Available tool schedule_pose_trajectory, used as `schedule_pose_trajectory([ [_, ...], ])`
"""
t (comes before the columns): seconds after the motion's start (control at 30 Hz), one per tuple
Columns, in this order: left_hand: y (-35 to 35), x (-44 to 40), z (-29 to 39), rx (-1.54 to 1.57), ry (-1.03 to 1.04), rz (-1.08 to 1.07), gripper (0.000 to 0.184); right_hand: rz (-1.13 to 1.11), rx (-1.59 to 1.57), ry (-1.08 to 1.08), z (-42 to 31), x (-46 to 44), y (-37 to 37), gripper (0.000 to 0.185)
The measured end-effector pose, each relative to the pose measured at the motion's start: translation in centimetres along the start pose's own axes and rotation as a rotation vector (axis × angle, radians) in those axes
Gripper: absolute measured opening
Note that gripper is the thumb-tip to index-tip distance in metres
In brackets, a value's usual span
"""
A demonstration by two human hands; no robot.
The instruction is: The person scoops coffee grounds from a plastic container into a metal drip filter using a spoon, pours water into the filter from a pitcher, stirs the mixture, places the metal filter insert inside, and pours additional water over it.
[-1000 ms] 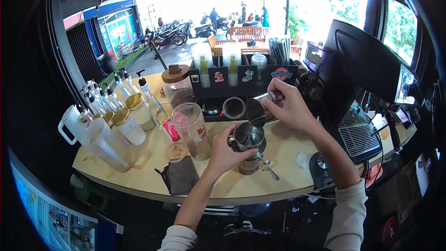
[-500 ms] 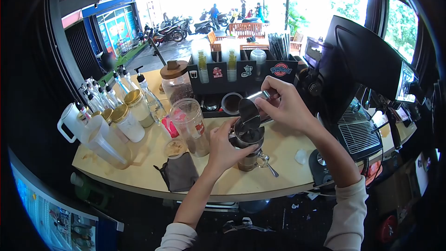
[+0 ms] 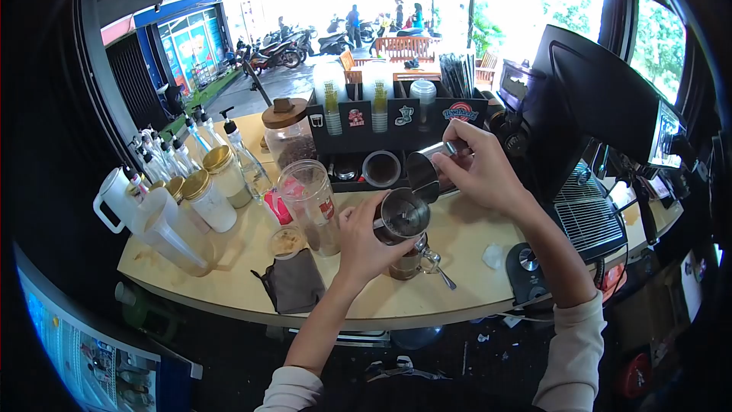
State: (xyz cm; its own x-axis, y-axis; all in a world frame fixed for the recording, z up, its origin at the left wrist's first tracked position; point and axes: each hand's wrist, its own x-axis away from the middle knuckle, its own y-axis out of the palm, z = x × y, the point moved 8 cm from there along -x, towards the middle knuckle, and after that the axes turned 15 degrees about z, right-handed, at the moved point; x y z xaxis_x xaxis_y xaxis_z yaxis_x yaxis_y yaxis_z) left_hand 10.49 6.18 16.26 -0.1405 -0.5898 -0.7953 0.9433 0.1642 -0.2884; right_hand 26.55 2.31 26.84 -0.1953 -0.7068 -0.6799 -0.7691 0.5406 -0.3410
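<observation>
My left hand [image 3: 360, 240] is wrapped around a round metal cup [image 3: 402, 217], its open top tipped towards me. Something shiny shows inside the cup, but I cannot make out what. In my right hand [image 3: 484, 168] is a steel milk pitcher [image 3: 424, 174], held by its handle with its mouth turned towards the cup. The pitcher's lower lip is close to the cup's upper right rim; I cannot tell if they touch. Partly hidden under the cup stands a glass mug [image 3: 406, 267] with brownish contents, and a spoon [image 3: 447, 281] lies beside it.
Left of my hands stand a tall clear shaker [image 3: 309, 206], a grey cloth [image 3: 296, 282], a plastic jug [image 3: 179, 236], lidded jars [image 3: 210, 202] and pump bottles [image 3: 244, 152]. Behind is a black cup organizer [image 3: 389, 118]. A coffee machine [image 3: 587, 206] stands at the right.
The steel pitcher has moved up and right, away from over the cup. The cup has shifted slightly left and tipped more towards me, showing its inside.
</observation>
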Motion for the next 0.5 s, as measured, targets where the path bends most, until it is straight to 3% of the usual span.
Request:
schedule_pose_trajectory([
  [0.5,0.3,0.4,1.2,-0.155,0.199,0.09,0.08,-0.036,-0.045,0.028,-1.4,0.9,0.5,0.021],
])
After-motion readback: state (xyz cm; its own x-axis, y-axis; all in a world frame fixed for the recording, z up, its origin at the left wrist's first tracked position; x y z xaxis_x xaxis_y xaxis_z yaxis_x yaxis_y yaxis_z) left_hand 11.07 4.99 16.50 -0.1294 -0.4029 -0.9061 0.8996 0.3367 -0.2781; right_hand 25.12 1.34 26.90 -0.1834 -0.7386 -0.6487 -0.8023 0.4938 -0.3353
